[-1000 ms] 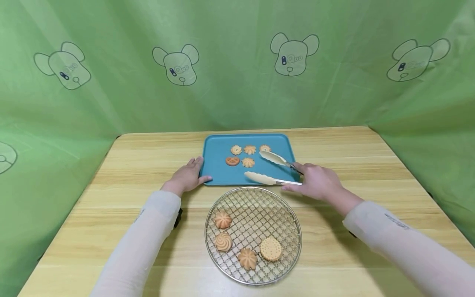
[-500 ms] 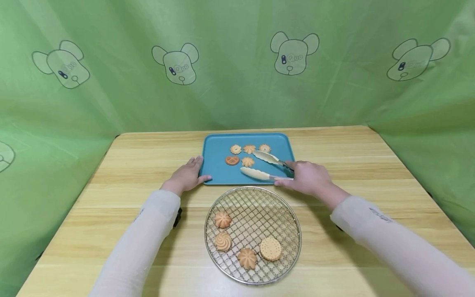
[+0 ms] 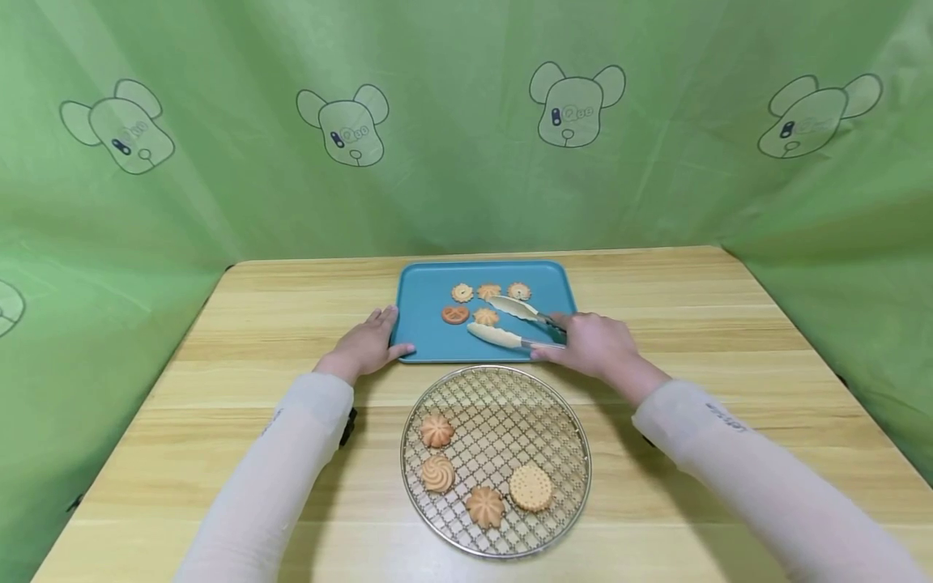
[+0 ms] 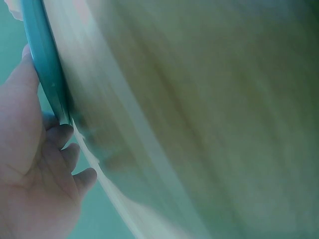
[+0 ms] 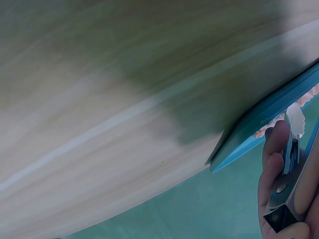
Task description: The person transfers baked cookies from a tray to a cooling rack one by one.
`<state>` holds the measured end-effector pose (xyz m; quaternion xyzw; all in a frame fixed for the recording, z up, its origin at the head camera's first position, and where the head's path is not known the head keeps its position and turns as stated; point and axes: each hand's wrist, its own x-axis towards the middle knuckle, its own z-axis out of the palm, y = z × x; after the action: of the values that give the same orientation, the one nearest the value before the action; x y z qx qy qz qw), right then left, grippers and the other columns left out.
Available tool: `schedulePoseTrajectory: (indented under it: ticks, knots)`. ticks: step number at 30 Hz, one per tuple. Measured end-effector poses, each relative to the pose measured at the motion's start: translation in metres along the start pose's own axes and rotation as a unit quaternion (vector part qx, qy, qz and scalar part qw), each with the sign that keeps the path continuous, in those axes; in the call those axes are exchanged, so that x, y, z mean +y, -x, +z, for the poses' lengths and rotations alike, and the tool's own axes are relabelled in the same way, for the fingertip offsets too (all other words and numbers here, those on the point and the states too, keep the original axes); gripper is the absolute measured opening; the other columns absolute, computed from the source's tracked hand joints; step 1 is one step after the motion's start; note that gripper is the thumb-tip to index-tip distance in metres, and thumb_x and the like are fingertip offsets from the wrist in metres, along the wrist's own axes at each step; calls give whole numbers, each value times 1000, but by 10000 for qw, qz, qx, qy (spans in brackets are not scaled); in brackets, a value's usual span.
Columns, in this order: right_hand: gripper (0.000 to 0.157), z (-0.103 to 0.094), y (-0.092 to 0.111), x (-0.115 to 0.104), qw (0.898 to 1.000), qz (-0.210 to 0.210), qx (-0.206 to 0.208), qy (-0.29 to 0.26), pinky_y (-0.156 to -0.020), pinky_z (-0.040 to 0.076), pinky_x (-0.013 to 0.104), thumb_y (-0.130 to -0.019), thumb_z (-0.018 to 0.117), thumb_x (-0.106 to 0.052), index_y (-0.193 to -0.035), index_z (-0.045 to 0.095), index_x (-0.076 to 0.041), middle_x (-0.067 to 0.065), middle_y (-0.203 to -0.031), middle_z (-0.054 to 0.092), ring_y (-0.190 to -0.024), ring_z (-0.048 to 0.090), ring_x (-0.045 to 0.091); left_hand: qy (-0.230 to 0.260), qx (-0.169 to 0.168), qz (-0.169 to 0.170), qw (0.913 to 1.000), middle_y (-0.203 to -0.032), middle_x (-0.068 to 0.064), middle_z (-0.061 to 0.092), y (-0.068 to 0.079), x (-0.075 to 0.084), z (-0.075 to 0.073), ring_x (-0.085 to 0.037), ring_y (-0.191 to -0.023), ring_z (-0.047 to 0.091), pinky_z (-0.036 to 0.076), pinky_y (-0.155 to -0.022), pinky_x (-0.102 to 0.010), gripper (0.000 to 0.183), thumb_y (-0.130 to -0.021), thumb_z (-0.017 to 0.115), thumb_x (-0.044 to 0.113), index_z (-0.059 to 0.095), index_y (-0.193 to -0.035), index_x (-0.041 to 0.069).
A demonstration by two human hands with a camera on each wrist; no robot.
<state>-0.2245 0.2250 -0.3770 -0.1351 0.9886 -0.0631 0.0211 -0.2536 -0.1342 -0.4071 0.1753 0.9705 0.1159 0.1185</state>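
In the head view my right hand [image 3: 599,346] grips a pair of tongs [image 3: 497,334] with cream scalloped tips and metal arms. The tips are spread above and below a flower-shaped cookie [image 3: 486,317] in the front row on the blue tray [image 3: 426,344]. Whether they touch it I cannot tell. To its left lies a browner pretzel-patterned cookie [image 3: 455,314]. My left hand [image 3: 364,346] rests at the tray's front left corner, fingers along the left side and thumb at the front edge. The left wrist view shows its fingers [image 4: 70,154] against the tray's outer rim.
A round wire rack [image 3: 503,405] stands in front of the tray, bearing several cookies, among them a pale dotted one [image 3: 531,487] and a swirled one [image 3: 437,474]. Three ring- and flower-shaped cookies, including a ring cookie [image 3: 519,291], line the tray's back. Green curtain surrounds the wooden table [image 3: 291,291].
My right hand has moved left with the tongs, from the tray's right side to around the front flower cookie. The left hand stays at the tray.
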Motion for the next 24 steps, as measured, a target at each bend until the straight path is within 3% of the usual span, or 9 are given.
schedulePoseTrajectory:
  ticks: [24]
  knots:
    - [78,0,-1,-2,10000,-45,42,68,-49,50,42,-83,59,-64,-139,51,-10,27,-109,64,-85,64,43,-12,-41,-10,10000,-157,-16,10,1,0,-1,-35,-142,9,13,-115,-46,86,-95,46,53,9,-151,-2]
